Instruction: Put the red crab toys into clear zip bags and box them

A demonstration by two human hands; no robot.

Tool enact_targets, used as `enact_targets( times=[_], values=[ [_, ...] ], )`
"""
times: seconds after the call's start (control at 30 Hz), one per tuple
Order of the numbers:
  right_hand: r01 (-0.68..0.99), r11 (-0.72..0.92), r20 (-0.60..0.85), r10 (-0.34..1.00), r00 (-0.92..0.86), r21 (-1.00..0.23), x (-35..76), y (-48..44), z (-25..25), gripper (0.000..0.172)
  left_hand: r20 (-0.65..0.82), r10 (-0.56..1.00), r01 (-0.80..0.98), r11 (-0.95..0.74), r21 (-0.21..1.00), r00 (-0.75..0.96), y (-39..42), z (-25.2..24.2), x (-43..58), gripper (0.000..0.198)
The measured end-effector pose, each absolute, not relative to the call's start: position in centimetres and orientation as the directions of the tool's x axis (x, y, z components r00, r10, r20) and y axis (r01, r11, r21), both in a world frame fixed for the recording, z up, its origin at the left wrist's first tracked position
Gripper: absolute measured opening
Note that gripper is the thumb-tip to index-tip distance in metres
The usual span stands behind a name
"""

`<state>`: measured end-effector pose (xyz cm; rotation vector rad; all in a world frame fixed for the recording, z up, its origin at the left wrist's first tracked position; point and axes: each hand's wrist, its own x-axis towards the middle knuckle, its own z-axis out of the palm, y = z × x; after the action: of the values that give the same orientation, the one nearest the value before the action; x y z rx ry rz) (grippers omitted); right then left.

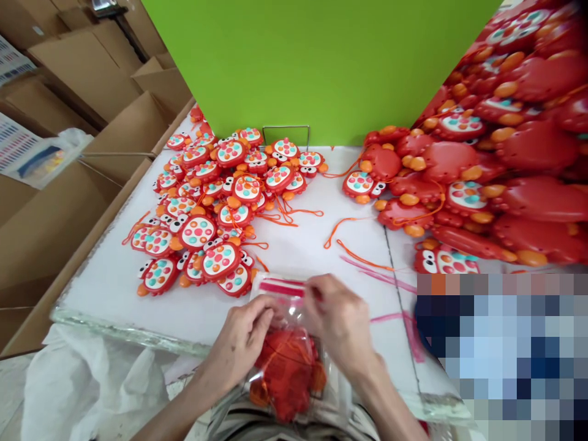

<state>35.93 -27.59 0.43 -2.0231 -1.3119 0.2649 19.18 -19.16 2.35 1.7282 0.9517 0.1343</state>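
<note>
Head view shows the bagged red toy beside the left hand

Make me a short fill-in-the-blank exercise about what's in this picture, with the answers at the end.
1. The left hand and right hand are at the same bag, which holds a toy that is mostly ____.
2. The large upright panel at the back of the table is ____.
3. The taller toy pile is on the person's ____ side.
4. The boxes beside the table are made of ____.

Missing words: red; green; right; cardboard.
</note>
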Motion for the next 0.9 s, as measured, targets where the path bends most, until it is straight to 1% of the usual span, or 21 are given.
enact_targets(
  times=[0.07, 0.1, 0.13, 0.17, 0.2, 0.23, 0.3, 0.33, 0.37, 0.43, 0.5, 0.53, 0.63, 0.73, 0.83, 0.9],
  values=[
    [0.649, -0.413, 0.185, 0.737, 0.651, -0.639, 39.2, -29.3, 0.1, 0.014, -0.405, 0.659, 0.505, 0.043, 0.862, 0.634, -18.8, 2.0, 18.5, 0.02],
    [0.619, -0.513, 0.187, 0.66, 0.727, -0.595, 40.7, -30.2, 0.2, 0.016, -0.427, 0.66, 0.493, 0.098, 0.864, 0.618, -18.7, 1.8, 18.2, 0.02],
    [0.6, -0.575, 0.184, 0.618, 0.764, -0.556, 41.8, -31.0, 0.4, 0.018, -0.445, 0.659, 0.481, 0.142, 0.865, 0.607, -18.5, 1.7, 18.0, 0.02],
    [0.594, -0.583, 0.19, 0.606, 0.772, -0.554, 42.4, -31.4, 0.7, 0.02, -0.454, 0.656, 0.468, 0.171, 0.867, 0.603, -18.5, 1.7, 17.9, 0.019],
    [0.61, -0.547, 0.197, 0.631, 0.75, -0.573, 42.5, -31.6, 1.1, 0.02, -0.455, 0.656, 0.456, 0.185, 0.871, 0.603, -18.4, 1.6, 17.9, 0.019],
    [0.635, -0.47, 0.201, 0.685, 0.7, -0.613, 41.9, -31.5, 1.5, 0.018, -0.451, 0.656, 0.446, 0.189, 0.875, 0.606, -18.5, 1.6, 18.0, 0.018],
    [0.67, -0.267, 0.205, 0.818, 0.537, -0.692, 39.4, -30.4, 2.3, 0.013, -0.434, 0.656, 0.432, 0.178, 0.884, 0.618, -18.6, 1.7, 18.3, 0.018],
    [0.677, -0.197, 0.186, 0.874, 0.449, -0.709, 37.8, -29.6, 2.5, 0.012, -0.422, 0.66, 0.427, 0.166, 0.889, 0.621, -18.7, 1.8, 18.5, 0.019],
    [0.694, -0.161, 0.163, 0.912, 0.376, -0.701, 36.1, -28.7, 2.7, 0.012, -0.407, 0.669, 0.427, 0.145, 0.893, 0.623, -18.8, 1.8, 18.7, 0.02],
    [0.741, -0.148, 0.135, 0.942, 0.307, -0.655, 33.3, -27.2, 2.7, 0.009, -0.368, 0.69, 0.44, 0.079, 0.895, 0.624, -18.9, 2.0, 18.9, 0.022],
    [0.775, -0.149, 0.127, 0.951, 0.283, -0.614, 31.8, -26.1, 2.5, 0.006, -0.338, 0.7, 0.458, 0.017, 0.889, 0.629, -18.9, 2.3, 19.0, 0.024],
    [0.777, -0.143, 0.124, 0.954, 0.273, -0.613, 31.5, -25.8, 2.3, 0.006, -0.33, 0.697, 0.462, -0.002, 0.887, 0.637, -19.0, 2.3, 19.0, 0.025],
    [0.734, -0.123, 0.107, 0.96, 0.258, -0.668, 32.0, -25.4, 2.2, 0.012, -0.323, 0.684, 0.458, -0.018, 0.889, 0.654, -19.0, 2.3, 18.7, 0.026],
    [0.676, -0.152, 0.096, 0.945, 0.314, -0.721, 33.3, -25.7, 2.4, 0.012, -0.348, 0.679, 0.475, -0.001, 0.88, 0.647, -19.0, 1.8, 18.1, 0.028],
    [0.653, -0.178, 0.078, 0.936, 0.343, -0.736, 33.7, -26.1, 2.6, 0.011, -0.358, 0.674, 0.47, 0.018, 0.882, 0.646, -18.9, 1.5, 17.8, 0.028],
    [0.67, -0.17, 0.057, 0.951, 0.303, -0.723, 33.3, -26.1, 2.6, 0.008, -0.349, 0.681, 0.455, 0.025, 0.89, 0.644, -18.9, 1.5, 17.8, 0.028]
  ],
)
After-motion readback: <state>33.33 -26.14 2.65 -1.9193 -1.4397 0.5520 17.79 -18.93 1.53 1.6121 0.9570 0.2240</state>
